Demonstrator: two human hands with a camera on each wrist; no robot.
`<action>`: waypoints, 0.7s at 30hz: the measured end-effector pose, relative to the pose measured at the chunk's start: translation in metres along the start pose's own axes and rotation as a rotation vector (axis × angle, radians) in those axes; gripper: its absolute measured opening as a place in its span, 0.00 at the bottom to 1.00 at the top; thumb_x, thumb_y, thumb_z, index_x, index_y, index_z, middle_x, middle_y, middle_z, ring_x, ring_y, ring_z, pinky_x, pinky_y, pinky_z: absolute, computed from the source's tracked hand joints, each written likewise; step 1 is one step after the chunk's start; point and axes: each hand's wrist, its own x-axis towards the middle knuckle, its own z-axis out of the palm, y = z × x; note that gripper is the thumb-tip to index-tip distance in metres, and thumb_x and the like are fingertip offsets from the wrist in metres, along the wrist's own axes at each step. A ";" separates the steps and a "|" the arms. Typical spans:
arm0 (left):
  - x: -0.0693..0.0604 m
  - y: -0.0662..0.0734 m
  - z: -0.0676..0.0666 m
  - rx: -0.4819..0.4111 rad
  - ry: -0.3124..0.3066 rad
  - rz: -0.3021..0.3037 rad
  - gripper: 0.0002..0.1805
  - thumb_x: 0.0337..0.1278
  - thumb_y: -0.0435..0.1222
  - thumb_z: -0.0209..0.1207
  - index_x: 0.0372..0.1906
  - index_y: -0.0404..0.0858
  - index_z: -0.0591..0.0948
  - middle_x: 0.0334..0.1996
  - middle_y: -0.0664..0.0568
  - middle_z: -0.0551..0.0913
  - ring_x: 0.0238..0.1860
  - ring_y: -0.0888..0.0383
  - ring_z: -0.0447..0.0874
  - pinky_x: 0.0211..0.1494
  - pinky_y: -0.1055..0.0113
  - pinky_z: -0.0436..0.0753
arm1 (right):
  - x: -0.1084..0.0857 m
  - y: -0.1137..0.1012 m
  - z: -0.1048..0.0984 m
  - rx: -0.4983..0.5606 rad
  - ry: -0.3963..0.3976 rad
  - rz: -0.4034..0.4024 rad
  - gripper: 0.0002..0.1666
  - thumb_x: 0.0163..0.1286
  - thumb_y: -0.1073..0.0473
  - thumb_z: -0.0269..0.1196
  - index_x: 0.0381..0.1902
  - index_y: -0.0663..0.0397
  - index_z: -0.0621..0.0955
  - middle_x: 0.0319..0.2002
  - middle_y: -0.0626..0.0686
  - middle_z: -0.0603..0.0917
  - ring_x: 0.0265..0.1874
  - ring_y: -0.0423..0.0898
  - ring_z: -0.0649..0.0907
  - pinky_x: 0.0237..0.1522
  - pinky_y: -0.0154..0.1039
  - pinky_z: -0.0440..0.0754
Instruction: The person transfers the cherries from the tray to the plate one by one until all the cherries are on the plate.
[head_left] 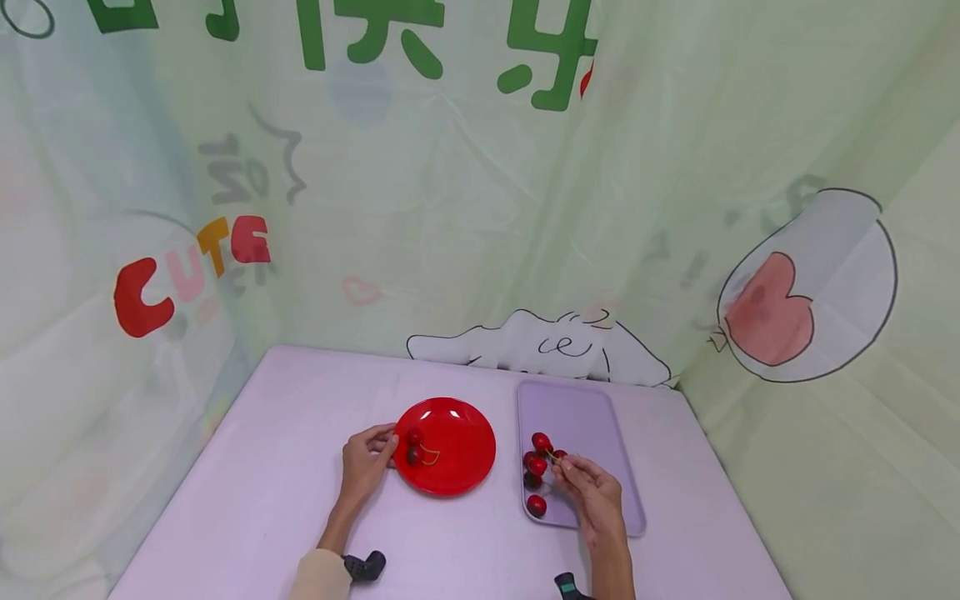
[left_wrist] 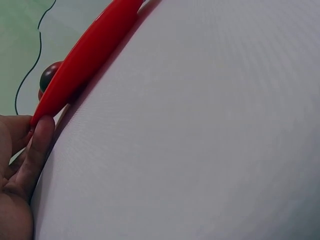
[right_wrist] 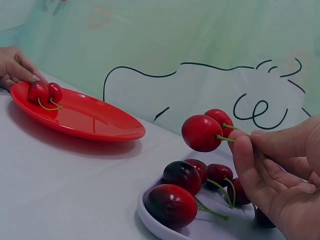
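A red plate sits on the table, its left rim pinched between the thumb and fingers of my left hand. A pair of red cherries with green stems hangs from my right hand, which pinches the stems between thumb and fingertips. In the right wrist view this pair is above the lilac tray. Several dark red cherries lie in the tray's near left part, beside and below my right hand. Two joined cherries rest on the plate's left side, near my left fingers.
The table has a pale lilac cover. Printed cloth hangs behind it and at both sides. A black device is on my left wrist, and another dark one shows by my right wrist.
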 end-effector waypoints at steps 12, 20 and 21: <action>-0.001 0.000 0.000 -0.016 -0.001 0.006 0.16 0.74 0.30 0.67 0.61 0.33 0.88 0.46 0.38 0.92 0.30 0.63 0.89 0.33 0.77 0.89 | 0.005 0.004 0.003 0.060 -0.066 -0.043 0.13 0.80 0.76 0.60 0.44 0.63 0.90 0.36 0.52 0.95 0.36 0.42 0.95 0.46 0.34 0.94; 0.001 -0.002 0.000 -0.029 -0.005 0.020 0.16 0.74 0.29 0.67 0.61 0.32 0.88 0.46 0.36 0.91 0.29 0.60 0.90 0.33 0.78 0.88 | 0.003 -0.001 0.009 0.056 -0.078 -0.035 0.10 0.79 0.73 0.62 0.45 0.63 0.90 0.38 0.52 0.95 0.37 0.42 0.95 0.47 0.33 0.94; 0.002 -0.003 0.000 -0.033 -0.008 0.019 0.16 0.74 0.29 0.67 0.61 0.32 0.88 0.46 0.36 0.91 0.30 0.60 0.91 0.33 0.78 0.88 | 0.003 -0.002 0.010 0.052 -0.078 -0.033 0.10 0.79 0.73 0.63 0.46 0.64 0.90 0.38 0.52 0.95 0.38 0.42 0.95 0.47 0.33 0.93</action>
